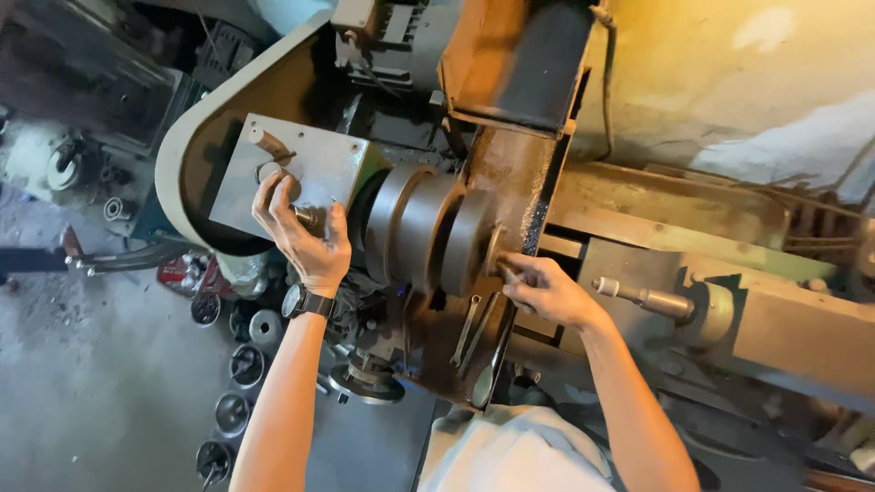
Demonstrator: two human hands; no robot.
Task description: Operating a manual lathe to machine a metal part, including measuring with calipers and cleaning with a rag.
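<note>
Your left hand (pixel 301 228) is gripping a lever handle (pixel 305 216) on the grey gearbox plate (pixel 319 159), while your right hand (pixel 542 287) is pinching a small workpiece (pixel 508 271) against the chuck (pixel 469 241); seat it squarely next.

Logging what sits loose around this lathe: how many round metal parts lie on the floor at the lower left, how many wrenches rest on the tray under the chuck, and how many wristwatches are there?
Round metal parts on the floor: 5
Wrenches on the tray: 2
Wristwatch: 1
Total: 8
</note>
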